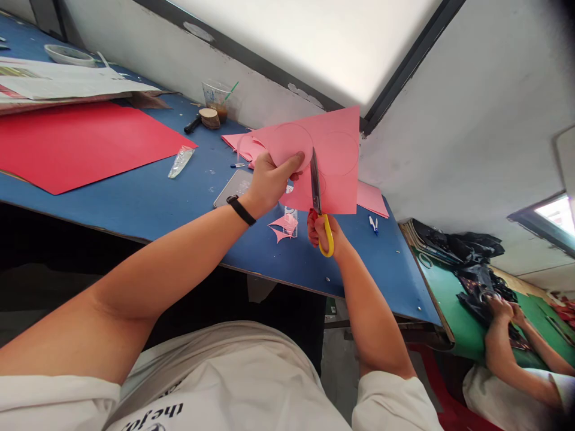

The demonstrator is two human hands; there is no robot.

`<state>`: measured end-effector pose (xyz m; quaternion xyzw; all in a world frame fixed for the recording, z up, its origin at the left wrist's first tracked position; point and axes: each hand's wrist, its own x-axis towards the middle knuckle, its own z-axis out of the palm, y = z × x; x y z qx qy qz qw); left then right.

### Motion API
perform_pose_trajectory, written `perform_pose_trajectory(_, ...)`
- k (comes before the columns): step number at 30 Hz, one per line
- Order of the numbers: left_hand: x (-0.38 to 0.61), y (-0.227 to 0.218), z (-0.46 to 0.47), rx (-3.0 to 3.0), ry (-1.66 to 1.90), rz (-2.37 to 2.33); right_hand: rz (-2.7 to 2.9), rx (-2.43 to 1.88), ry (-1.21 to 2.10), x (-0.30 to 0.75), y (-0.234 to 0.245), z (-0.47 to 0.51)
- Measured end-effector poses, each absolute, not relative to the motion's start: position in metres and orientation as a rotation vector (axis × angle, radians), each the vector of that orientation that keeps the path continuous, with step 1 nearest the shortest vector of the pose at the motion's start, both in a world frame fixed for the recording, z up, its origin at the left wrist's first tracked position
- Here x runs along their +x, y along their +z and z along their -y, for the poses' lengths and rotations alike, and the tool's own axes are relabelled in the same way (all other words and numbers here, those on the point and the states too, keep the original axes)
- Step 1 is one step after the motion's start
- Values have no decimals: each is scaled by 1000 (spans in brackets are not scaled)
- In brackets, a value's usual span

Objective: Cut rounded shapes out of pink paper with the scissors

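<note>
On my feed the one word I can read clearly is "the", in black on the wearer's pale shirt (242, 377), with what looks like "jo" beside it, the rest running out at the lower edge. I also see part of another line above it, lost in the folds, and blue print on the plastic cup (214, 97), too small to read.

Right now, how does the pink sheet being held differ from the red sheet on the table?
Color: the pink sheet is pale; the red sheet is deeper and more vivid.
Pose: the left hand holds the pink sheet up; the red sheet lies on the blue table.
Markings: the pink sheet bears outlined circles; the red sheet's visible face looks plain.
Both have some straight edges.
</note>
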<state>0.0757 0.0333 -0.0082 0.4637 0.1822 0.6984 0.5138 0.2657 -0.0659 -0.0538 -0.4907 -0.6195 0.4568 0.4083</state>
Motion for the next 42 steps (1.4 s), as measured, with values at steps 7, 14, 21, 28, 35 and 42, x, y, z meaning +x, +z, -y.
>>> perform_pose_trajectory(7, 73, -4, -28, 1134, 1675, -508, 1507, -1273, 1216, 263, -51, 69)
perform_pose_trajectory(14, 72, -4, -25, 1172, 1665, -549, 1522, -1255, 1250, 258, -48, 71)
perform_pose_trajectory(21, 70, -4, -22, 1225, 1666, -564, 1587, -1179, 1234, 259, -50, 72)
perform_pose_trajectory(28, 69, -5, -22, 1219, 1660, -550, 1630, -1152, 1228, 259, -48, 72)
perform_pose_trajectory(35, 69, -4, -21, 1212, 1667, -537, 1650, -1182, 1181, 256, -43, 73)
perform_pose_trajectory(42, 71, -7, -24, 1203, 1682, -514, 1562, -1227, 1199, 254, -46, 73)
